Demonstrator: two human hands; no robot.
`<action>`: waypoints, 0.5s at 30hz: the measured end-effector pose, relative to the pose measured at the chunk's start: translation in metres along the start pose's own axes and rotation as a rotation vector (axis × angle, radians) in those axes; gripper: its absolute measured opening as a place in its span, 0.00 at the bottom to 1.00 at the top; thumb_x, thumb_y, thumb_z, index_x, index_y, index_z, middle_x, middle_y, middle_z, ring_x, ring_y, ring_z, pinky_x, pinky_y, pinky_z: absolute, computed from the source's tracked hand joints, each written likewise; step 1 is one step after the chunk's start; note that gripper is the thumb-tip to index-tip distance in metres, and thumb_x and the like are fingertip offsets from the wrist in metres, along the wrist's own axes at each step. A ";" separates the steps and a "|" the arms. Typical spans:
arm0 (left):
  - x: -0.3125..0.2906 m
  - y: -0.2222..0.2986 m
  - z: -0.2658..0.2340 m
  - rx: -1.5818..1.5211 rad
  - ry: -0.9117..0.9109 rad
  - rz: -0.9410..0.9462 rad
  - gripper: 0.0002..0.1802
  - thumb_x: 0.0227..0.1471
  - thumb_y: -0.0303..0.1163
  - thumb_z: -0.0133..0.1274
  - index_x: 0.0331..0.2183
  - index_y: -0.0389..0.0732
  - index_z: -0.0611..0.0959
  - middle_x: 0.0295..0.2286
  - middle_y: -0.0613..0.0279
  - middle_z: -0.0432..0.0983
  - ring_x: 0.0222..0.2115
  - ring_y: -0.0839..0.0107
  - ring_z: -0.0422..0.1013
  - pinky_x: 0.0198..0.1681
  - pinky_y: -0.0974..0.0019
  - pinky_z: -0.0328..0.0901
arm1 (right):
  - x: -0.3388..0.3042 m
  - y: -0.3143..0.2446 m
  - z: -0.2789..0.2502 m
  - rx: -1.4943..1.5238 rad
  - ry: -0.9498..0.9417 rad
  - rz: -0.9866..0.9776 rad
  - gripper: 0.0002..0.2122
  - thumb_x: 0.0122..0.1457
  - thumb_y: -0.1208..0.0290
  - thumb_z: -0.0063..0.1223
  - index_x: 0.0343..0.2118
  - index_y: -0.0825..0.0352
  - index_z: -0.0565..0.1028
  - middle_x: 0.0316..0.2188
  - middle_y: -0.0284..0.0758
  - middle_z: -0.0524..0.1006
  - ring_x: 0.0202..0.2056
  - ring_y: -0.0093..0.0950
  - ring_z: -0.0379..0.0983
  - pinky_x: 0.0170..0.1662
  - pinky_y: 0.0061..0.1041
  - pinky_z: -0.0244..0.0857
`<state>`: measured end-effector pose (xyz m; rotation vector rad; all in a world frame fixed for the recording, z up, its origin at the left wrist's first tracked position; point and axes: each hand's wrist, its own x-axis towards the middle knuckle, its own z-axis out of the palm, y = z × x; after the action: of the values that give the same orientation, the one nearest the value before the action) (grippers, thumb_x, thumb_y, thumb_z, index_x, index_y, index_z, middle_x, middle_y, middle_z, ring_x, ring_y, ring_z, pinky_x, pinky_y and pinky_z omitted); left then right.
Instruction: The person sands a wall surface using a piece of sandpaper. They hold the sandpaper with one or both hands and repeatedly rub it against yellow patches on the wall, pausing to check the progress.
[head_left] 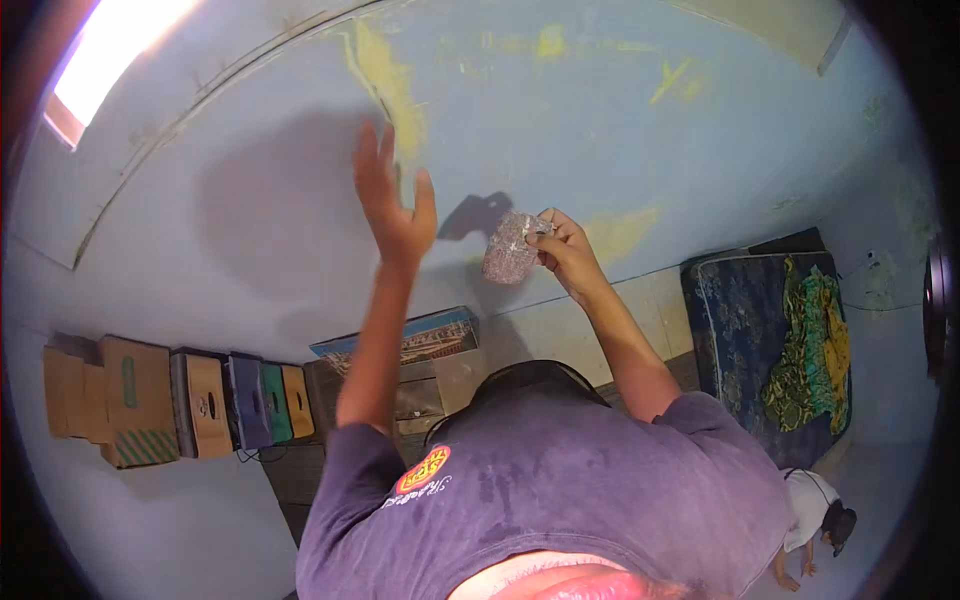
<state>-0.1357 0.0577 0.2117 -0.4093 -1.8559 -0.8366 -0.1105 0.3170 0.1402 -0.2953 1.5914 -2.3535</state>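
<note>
Piece [509, 252], material unclear, in right hand [568, 252]

Near the centre of the frame we pinch a speckled, pinkish-grey pad [508, 258] in our right hand [566, 252]; to its left, our left hand [393, 212] is raised, fingers apart. A dark blue mattress [737, 345] fills the right.

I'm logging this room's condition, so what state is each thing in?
Left hand: open, apparently empty
Right hand: closed on the speckled pad
Speckled pad: gripped by one edge
Pale-blue wall: blotched with yellow
Patterned mattress: partly covered
Cloths: rumpled
Boxes: standing side by side
</note>
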 end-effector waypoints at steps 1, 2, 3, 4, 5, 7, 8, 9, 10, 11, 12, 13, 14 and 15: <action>-0.034 0.016 0.004 -0.110 -0.079 -0.177 0.35 0.60 0.33 0.52 0.66 0.36 0.66 0.66 0.44 0.58 0.68 0.50 0.53 0.70 0.46 0.45 | -0.008 -0.003 -0.001 0.014 0.000 -0.006 0.06 0.62 0.75 0.59 0.37 0.61 0.72 0.28 0.26 0.77 0.30 0.15 0.73 0.32 0.18 0.65; -0.065 0.030 0.009 -0.222 -0.158 -0.351 0.33 0.64 0.37 0.49 0.66 0.35 0.64 0.66 0.44 0.59 0.68 0.51 0.54 0.70 0.49 0.45 | -0.016 -0.008 -0.001 0.029 0.001 -0.014 0.06 0.62 0.75 0.59 0.37 0.61 0.72 0.28 0.25 0.77 0.29 0.15 0.72 0.31 0.18 0.64; -0.095 0.037 0.012 -0.526 -0.177 -0.551 0.32 0.66 0.41 0.43 0.65 0.34 0.65 0.65 0.45 0.60 0.67 0.52 0.55 0.70 0.49 0.48 | -0.026 -0.020 0.017 0.120 0.015 -0.057 0.05 0.63 0.75 0.58 0.38 0.62 0.72 0.28 0.25 0.77 0.28 0.13 0.71 0.28 0.17 0.60; -0.128 0.043 0.020 -0.842 -0.201 -0.751 0.33 0.68 0.46 0.38 0.64 0.33 0.66 0.65 0.46 0.61 0.66 0.53 0.57 0.69 0.48 0.50 | -0.032 -0.019 0.016 0.137 0.018 -0.057 0.05 0.63 0.76 0.57 0.39 0.63 0.72 0.30 0.27 0.78 0.30 0.16 0.73 0.31 0.19 0.65; -0.157 0.048 0.024 -1.148 -0.211 -0.954 0.34 0.70 0.50 0.33 0.63 0.33 0.67 0.64 0.46 0.62 0.65 0.54 0.59 0.68 0.48 0.53 | -0.036 -0.017 0.015 0.156 0.009 -0.049 0.05 0.64 0.77 0.56 0.40 0.64 0.72 0.33 0.30 0.78 0.32 0.18 0.75 0.35 0.22 0.69; -0.168 0.069 0.037 -1.526 -0.204 -1.219 0.35 0.72 0.53 0.30 0.62 0.32 0.69 0.62 0.47 0.65 0.63 0.56 0.62 0.66 0.49 0.57 | -0.039 -0.009 0.009 0.201 0.043 -0.023 0.05 0.64 0.78 0.55 0.41 0.66 0.72 0.36 0.32 0.79 0.35 0.21 0.78 0.38 0.25 0.74; -0.156 0.087 0.036 -1.589 -0.187 -1.279 0.34 0.72 0.52 0.33 0.61 0.33 0.70 0.61 0.48 0.66 0.62 0.57 0.64 0.66 0.50 0.58 | -0.038 0.005 0.005 0.232 0.078 -0.006 0.06 0.64 0.77 0.54 0.42 0.67 0.72 0.37 0.33 0.79 0.36 0.21 0.78 0.39 0.26 0.74; -0.150 0.098 0.037 -1.649 -0.163 -1.337 0.32 0.72 0.50 0.35 0.60 0.33 0.70 0.60 0.49 0.68 0.61 0.58 0.65 0.65 0.51 0.59 | -0.037 0.015 0.003 0.261 0.107 0.014 0.06 0.64 0.77 0.54 0.43 0.67 0.72 0.37 0.34 0.79 0.36 0.22 0.79 0.39 0.26 0.74; -0.159 0.095 0.044 -1.561 -0.160 -1.323 0.30 0.71 0.47 0.38 0.60 0.33 0.71 0.58 0.50 0.70 0.59 0.60 0.67 0.64 0.53 0.60 | -0.037 0.024 -0.001 0.271 0.139 0.072 0.07 0.65 0.77 0.54 0.43 0.66 0.72 0.37 0.32 0.79 0.35 0.21 0.78 0.40 0.24 0.75; -0.171 0.084 0.051 -1.466 -0.145 -1.304 0.27 0.71 0.44 0.40 0.60 0.33 0.71 0.56 0.51 0.72 0.58 0.61 0.69 0.63 0.55 0.61 | -0.035 0.031 -0.001 0.279 0.158 0.136 0.07 0.65 0.76 0.55 0.44 0.65 0.71 0.37 0.31 0.79 0.34 0.20 0.78 0.40 0.23 0.75; -0.171 0.083 0.058 -1.379 -0.151 -1.275 0.25 0.71 0.41 0.43 0.60 0.33 0.71 0.55 0.53 0.73 0.56 0.63 0.70 0.62 0.58 0.63 | -0.034 0.039 -0.005 0.289 0.186 0.181 0.07 0.65 0.75 0.55 0.44 0.64 0.71 0.36 0.30 0.79 0.34 0.19 0.77 0.40 0.21 0.76; -0.173 0.086 0.061 -1.392 -0.062 -1.357 0.21 0.69 0.34 0.46 0.58 0.32 0.73 0.52 0.55 0.76 0.52 0.64 0.73 0.57 0.59 0.66 | -0.031 0.059 -0.020 0.209 0.166 0.206 0.08 0.66 0.73 0.54 0.45 0.64 0.71 0.40 0.32 0.78 0.39 0.22 0.77 0.45 0.28 0.75; -0.179 0.079 0.062 -1.320 -0.018 -1.378 0.21 0.69 0.34 0.45 0.57 0.32 0.73 0.52 0.54 0.76 0.52 0.64 0.73 0.58 0.59 0.66 | -0.026 0.061 -0.018 0.078 0.191 0.225 0.09 0.66 0.72 0.55 0.46 0.66 0.71 0.43 0.34 0.77 0.43 0.24 0.76 0.48 0.30 0.74; -0.188 0.072 0.066 -1.252 0.022 -1.401 0.21 0.69 0.33 0.45 0.57 0.32 0.73 0.52 0.54 0.75 0.52 0.64 0.73 0.58 0.59 0.66 | -0.024 0.058 -0.017 -0.056 0.221 0.241 0.11 0.66 0.71 0.55 0.48 0.67 0.70 0.46 0.36 0.75 0.46 0.26 0.74 0.50 0.32 0.72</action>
<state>-0.0546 0.1722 0.0525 0.2920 -1.1423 -2.8980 -0.0862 0.3196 0.0797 0.1447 1.6855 -2.2197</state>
